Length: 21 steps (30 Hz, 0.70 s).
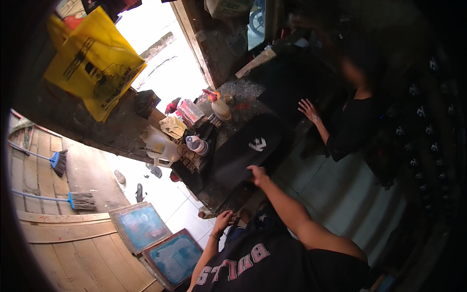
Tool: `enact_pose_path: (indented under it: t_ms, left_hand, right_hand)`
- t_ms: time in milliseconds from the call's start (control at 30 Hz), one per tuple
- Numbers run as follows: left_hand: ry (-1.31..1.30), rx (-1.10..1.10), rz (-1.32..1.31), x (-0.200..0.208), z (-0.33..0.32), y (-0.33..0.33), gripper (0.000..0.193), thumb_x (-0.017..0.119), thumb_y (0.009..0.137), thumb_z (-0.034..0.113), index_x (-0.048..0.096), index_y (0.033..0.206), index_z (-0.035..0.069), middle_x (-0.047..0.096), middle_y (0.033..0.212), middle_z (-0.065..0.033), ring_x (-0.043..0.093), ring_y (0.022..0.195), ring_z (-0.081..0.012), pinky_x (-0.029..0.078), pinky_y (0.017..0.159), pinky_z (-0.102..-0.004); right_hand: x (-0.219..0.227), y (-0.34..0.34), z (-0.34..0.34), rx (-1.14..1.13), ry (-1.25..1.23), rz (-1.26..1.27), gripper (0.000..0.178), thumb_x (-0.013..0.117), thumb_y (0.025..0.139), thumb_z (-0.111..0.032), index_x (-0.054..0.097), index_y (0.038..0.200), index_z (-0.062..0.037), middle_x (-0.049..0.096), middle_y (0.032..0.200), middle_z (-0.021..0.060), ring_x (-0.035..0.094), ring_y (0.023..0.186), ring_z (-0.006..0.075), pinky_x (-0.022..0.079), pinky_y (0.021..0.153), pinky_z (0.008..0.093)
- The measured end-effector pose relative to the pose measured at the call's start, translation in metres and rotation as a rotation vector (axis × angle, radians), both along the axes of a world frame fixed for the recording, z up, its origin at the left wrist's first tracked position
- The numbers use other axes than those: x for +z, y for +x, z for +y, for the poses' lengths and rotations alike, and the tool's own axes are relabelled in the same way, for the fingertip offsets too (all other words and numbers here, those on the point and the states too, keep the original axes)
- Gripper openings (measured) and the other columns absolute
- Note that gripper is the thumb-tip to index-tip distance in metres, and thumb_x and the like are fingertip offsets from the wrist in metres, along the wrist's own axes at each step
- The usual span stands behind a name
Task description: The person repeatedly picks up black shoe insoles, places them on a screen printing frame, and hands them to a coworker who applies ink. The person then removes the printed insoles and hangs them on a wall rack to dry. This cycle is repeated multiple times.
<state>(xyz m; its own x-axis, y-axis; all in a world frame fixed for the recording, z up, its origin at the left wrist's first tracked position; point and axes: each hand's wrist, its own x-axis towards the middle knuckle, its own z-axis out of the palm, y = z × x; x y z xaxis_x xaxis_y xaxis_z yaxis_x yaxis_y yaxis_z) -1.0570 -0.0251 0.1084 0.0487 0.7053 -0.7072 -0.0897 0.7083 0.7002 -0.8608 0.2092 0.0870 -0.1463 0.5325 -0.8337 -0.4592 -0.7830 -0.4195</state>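
Observation:
A dark panel, probably cloth, with a white printed mark near its far end, lies on the cluttered worktable. My right hand grips its near edge, thumb and fingers closed there. Lower and to the left, beside the table's near edge, is my left hand, its fingers drawn together. Whatever may be between those fingers is too small and dark to make out. Across the panel, a co-worker's hand spreads its fingers over another dark surface.
Along the table's left side stand a cream bottle, a plastic jug and a white container. Framed screens lean at lower left. Brooms lie farther left. A yellow bag hangs above. Printed black pieces hang at right.

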Motion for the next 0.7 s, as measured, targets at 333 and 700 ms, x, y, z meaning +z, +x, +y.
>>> enact_pose_path:
  t_ms: [333,700]
  left_hand:
    - [0.837,-0.369,0.39,0.16,-0.06,-0.039,0.029,0.05,0.091,0.008,0.056,0.118,0.003,0.06,0.113,-0.0161,0.057,0.108,-0.0289,0.045,0.09,-0.0334]
    - [1.157,-0.552,0.751,0.197,0.065,0.0,0.039,0.048,0.094,0.016,0.046,0.13,0.001,0.058,0.122,-0.0135,0.055,0.114,-0.0295,0.042,0.098,-0.0323]
  right_hand:
    - [0.229,-0.103,-0.178,0.406,-0.017,0.476,0.031,0.057,0.096,-0.024,0.059,0.114,0.0,0.068,0.101,0.0109,0.068,0.09,0.0237,0.06,0.069,0.0365]
    - [0.288,0.042,-0.024,0.265,1.376,-0.953,0.048,0.074,0.083,-0.031,0.06,0.115,0.0029,0.066,0.106,0.0099,0.062,0.1,0.0182,0.049,0.089,0.0322]
